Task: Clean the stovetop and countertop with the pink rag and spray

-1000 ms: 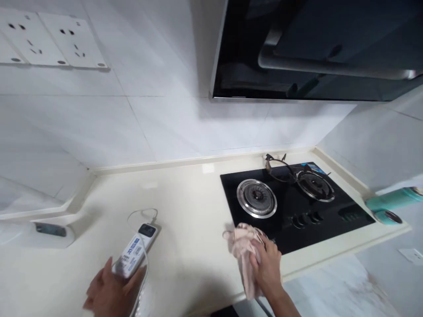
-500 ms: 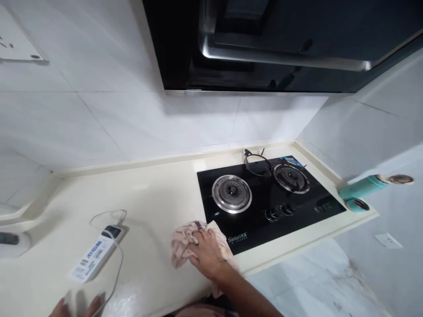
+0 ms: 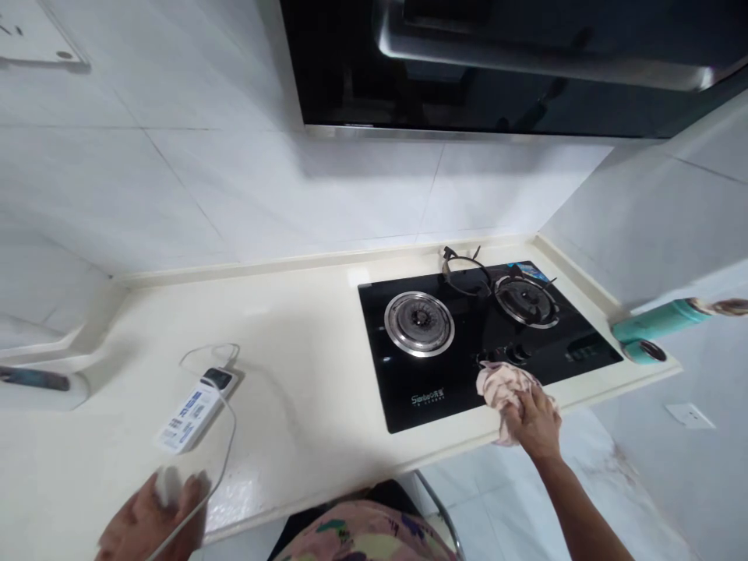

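My right hand (image 3: 534, 425) is closed on a crumpled pale pink cloth (image 3: 506, 389), pressing it at the front edge of the black glass gas hob (image 3: 461, 389), near the control knobs (image 3: 508, 354). Down at the lower left, my left hand (image 3: 152, 518) rests at the counter's front edge, thumb and fingers apart. A blurred greyish patch shows between them; I cannot make out what it is. A thin white cable (image 3: 231, 444) passes over this hand. The left burner (image 3: 419, 323) has no pan support on it.
A white power strip (image 3: 195, 413) lies on the cream counter (image 3: 304, 374). One pan support (image 3: 467, 273) sits loose at the hob's back. Turquoise containers (image 3: 660, 323) stand at the right end. The range hood (image 3: 467, 93) overhangs the hob. A white device (image 3: 44, 389) is at far left.
My right hand has moved right with the cloth, from the counter left of the hob to the hob's front edge. More of my left hand has come into view.
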Demonstrator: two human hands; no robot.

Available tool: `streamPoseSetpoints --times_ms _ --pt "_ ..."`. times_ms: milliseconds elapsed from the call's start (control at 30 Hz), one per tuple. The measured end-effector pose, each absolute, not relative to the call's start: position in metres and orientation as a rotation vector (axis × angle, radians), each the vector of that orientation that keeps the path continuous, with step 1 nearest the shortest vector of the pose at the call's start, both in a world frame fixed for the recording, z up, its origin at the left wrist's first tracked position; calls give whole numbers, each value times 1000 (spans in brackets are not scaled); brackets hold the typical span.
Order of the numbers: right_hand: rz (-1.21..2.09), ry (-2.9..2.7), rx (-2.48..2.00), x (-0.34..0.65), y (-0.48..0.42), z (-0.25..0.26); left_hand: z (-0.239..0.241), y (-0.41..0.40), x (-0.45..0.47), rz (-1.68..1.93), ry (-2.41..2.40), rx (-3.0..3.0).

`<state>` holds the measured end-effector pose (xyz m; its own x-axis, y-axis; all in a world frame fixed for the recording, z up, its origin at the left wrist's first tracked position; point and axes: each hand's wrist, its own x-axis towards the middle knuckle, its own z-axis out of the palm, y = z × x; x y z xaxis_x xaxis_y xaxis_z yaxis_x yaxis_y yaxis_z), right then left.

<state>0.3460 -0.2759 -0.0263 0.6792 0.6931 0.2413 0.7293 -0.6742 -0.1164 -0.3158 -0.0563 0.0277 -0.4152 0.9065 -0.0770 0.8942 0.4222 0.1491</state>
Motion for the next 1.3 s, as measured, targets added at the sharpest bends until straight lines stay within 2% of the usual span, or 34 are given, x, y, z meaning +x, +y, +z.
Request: streamPoseSetpoints --times_ms 133,300,400,500,567,667,767,867,1000,1100,1300 --pt "-440 -774 -2715 296 -254 -38 39 -60 -301 314 2554 1506" --pt "-330 -1150 -2685 160 -233 -32 34 -64 -309 348 2424 1576" --pt "-122 -1400 -2573 65 -222 -23 28 -65 -316 352 2364 1614" --pt "266 -1653 -2373 -22 -198 -10 23 -66 -323 350 2303 1644" --pt "510 -1876 -2141 -68 -176 1 20 -67 -328 336 2264 1643" --pt "649 -2163 -1744 -108 -147 18 14 -67 -335 384 2243 1660" --pt "715 -2295 -1528 -110 -139 27 7 -65 -343 477 2277 1655" --pt "743 -2342 -1528 -71 -162 25 7 -56 -348 550 2268 1659" --pt "430 -2324 -1848 29 -225 4 20 -33 -346 526 2186 1726" --pt "148 -2343 -1908 96 -260 -16 29 -16 -343 435 2130 1741" --pt "-69 -2338 -2008 102 -255 -44 29 0 -345 390 2145 1767"
